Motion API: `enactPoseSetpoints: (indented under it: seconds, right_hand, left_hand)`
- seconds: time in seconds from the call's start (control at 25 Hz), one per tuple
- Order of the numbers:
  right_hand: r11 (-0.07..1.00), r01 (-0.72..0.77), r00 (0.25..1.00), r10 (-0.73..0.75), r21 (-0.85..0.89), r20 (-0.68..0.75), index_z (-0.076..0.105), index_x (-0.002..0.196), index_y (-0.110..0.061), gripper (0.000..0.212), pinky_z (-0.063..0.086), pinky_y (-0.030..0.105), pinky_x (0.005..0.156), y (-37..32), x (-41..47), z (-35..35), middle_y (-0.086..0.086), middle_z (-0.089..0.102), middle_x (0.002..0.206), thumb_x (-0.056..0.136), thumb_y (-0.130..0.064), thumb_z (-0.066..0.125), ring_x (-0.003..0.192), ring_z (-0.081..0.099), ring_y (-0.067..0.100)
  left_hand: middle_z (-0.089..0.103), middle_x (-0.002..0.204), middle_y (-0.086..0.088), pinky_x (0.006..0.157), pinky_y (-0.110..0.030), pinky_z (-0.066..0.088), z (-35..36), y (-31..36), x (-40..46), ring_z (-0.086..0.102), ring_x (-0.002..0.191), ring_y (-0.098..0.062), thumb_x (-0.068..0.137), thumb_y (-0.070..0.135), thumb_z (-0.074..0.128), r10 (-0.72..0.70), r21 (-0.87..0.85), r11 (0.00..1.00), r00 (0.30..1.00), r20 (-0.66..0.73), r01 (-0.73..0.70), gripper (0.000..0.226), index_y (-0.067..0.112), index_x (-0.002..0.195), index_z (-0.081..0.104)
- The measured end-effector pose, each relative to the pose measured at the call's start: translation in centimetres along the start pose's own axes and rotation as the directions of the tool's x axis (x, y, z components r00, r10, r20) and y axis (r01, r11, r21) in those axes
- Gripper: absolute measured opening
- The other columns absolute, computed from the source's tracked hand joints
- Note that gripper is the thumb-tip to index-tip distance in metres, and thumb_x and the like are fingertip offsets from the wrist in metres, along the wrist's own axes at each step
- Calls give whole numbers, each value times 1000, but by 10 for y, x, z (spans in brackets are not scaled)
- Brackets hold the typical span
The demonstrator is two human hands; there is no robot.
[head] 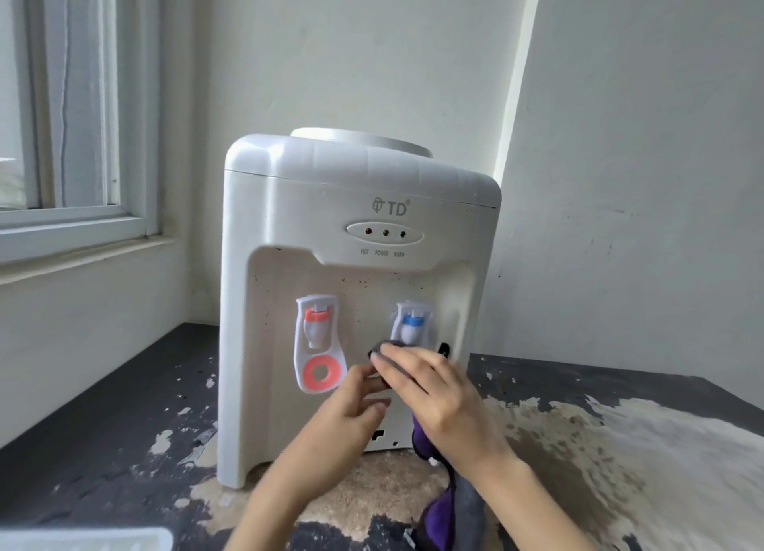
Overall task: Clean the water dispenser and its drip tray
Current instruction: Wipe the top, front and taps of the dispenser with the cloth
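Water dispenser [355, 302], frame centre: right hand [434, 389] grips grey-purple cloth [438, 509] under blue tap [411, 327]. Left hand [351, 410] curled beside it; hold unclear. Best practice: wipe around spout, then speckled recess.

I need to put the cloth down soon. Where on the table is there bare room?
Free: dark tabletop between the windowsill wall and the white plastic water dispenser; also the worn patch right of it. Crowded: in front, where both hands, right and left, work the grey-purple cloth.

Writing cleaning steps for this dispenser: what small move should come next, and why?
Probably rub the cloth in the right hand up over the blue tap; it sits just below that tap, and dark specks dot the recessed panel nearby.
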State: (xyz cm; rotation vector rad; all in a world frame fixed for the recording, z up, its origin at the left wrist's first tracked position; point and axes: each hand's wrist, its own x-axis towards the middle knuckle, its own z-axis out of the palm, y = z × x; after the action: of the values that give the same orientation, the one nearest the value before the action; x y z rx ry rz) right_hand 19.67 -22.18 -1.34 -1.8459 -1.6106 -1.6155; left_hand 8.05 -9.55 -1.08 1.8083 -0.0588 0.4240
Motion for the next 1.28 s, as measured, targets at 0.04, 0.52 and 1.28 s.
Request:
enactPoseSetpoints:
  seconds: [0.04, 0.52, 1.28]
  right_hand:
    - [1000, 17, 999, -17, -4, 31, 60, 126, -12, 34, 48, 31, 86, 0, -7, 2, -1, 51, 131, 97, -8, 44, 115, 51, 15]
    - [905, -330, 944, 317, 268, 93, 64, 120, -8, 38, 44, 24, 96, -3, -39, -16, -3, 55, 117, 87, -5, 45, 105, 57, 14]
    - [-868, -224, 79, 437, 443, 896, 64, 109, 1, 48, 47, 40, 83, -50, 28, -29, 24, 66, 103, 95, -31, 31, 91, 62, 33]
  left_hand:
    - [54, 125, 11, 92, -12, 44, 6, -9, -3, 53, 114, 2, 96, -3, 39, 11, 6, 1000, 999, -48, -11, 44, 34, 119, 38]
    - [41, 132, 28, 95, -5, 35, 39, -28, -16, 39, 121, 15, 95, 1, 37, 217, 133, 973, 945, -243, -189, 55, 39, 134, 31]
    - [38, 101, 18, 68, -12, 43, 27, -36, -17, 47, 83, -3, 78, 0, 31, 397, 484, 846, 869, -294, -223, 85, 68, 128, 27]
